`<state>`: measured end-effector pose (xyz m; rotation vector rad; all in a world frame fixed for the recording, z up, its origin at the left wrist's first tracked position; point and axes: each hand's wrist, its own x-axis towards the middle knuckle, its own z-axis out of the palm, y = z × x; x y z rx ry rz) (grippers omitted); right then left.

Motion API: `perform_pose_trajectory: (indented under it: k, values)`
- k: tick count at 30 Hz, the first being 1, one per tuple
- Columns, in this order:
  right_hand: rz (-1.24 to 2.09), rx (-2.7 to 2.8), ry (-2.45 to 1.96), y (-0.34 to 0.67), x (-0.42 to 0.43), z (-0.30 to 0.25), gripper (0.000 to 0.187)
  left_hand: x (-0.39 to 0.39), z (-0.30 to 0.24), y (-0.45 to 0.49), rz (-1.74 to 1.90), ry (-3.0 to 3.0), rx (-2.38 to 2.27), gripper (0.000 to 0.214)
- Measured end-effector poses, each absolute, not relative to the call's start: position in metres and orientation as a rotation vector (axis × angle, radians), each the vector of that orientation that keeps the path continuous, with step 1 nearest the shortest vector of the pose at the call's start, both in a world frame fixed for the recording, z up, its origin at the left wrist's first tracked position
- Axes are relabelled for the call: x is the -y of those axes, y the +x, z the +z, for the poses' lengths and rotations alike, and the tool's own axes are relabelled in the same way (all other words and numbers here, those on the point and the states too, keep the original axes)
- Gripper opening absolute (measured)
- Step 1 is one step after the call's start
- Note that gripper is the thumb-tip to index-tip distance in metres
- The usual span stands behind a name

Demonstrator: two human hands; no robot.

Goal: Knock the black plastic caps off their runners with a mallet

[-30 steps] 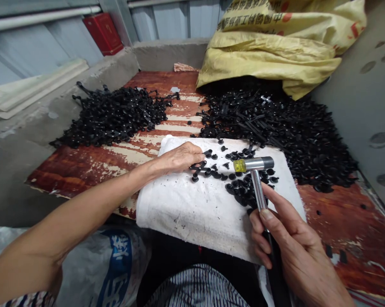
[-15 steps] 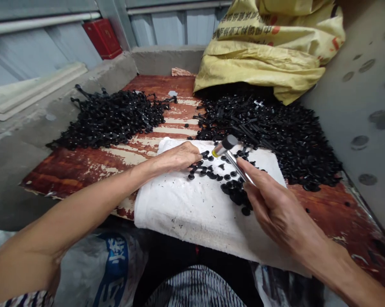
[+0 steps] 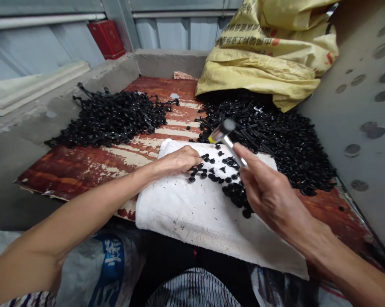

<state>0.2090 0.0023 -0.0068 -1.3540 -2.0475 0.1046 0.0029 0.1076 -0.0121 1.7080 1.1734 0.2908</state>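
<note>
My right hand [image 3: 265,183] is closed round the metal handle of a small hammer [image 3: 223,131], which has a dark face and a yellow face. Its head hangs raised over the far part of a white cloth [image 3: 179,209]. My left hand [image 3: 182,160] rests on the cloth's left side, fingers pinched on the end of a black plastic piece with round knobs [image 3: 197,169]. Loose black round-headed parts [image 3: 237,194] lie scattered on the cloth between the hands, some partly behind my right hand.
A pile of black branched pieces [image 3: 115,117] lies on the left of the worn red-brown board [image 3: 70,172]. A bigger black heap [image 3: 275,140] spills from a yellow woven sack [image 3: 259,72] at the right. A grey spotted panel [image 3: 365,140] borders the right; a red box [image 3: 106,39] stands behind.
The hammer head has risen slightly and shifted a little left, away from the cloth. My left hand keeps its place on the black piece. The whole view has shifted slightly.
</note>
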Motion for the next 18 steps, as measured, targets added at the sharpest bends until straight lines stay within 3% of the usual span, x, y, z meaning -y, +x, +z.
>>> perform_pose_trajectory:
  k: [12,15,18]
  values:
    - [0.172,2.095,-1.453,0.209,-0.009,-0.006,0.054,-0.102,0.002,0.008,0.219,1.719,-1.185,0.035]
    - [0.268,2.12,-1.469,0.205,-0.014,0.005,0.044,-0.105,0.002,0.005,0.197,1.787,-1.218,0.034]
    - [0.685,1.781,-1.507,0.201,-0.02,0.018,0.025,-0.102,0.01,0.003,0.16,1.99,-1.076,0.03]
